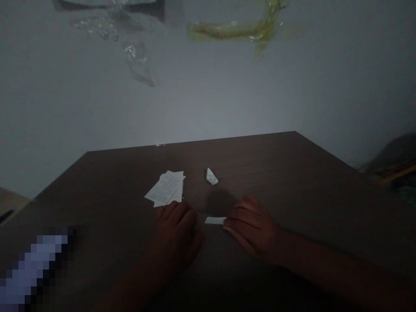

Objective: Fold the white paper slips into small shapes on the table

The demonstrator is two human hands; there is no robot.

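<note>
In the head view, the right hand (251, 227) rests over the worktop (260, 160) with its fingers drawn together at the right end of a narrow strip of printed paper (214, 220). The strip's left part shows between the two hands, lines of print across it; its right end is hidden at the fingertips. In this dim light I cannot tell whether that grip pinches the paper or only presses it down.

The left hand (177, 229) is loosely curled, knuckles up, to the left of the strip and apart from it. Its fingers reach the near edge of a loose pile of printed sheets (167, 188), overlapping at different angles. Whether they touch the pile, or whether this grip has hold of anything, I cannot tell.

Beyond the strip, right of the pile and well apart from both hands, lies a small folded piece of white paper (212, 176). At the lower left is a long, pale bluish object (32, 268), too blocky to identify. Behind the worktop stands a pale wall (201, 99) bearing yellowish tape (227, 31).
</note>
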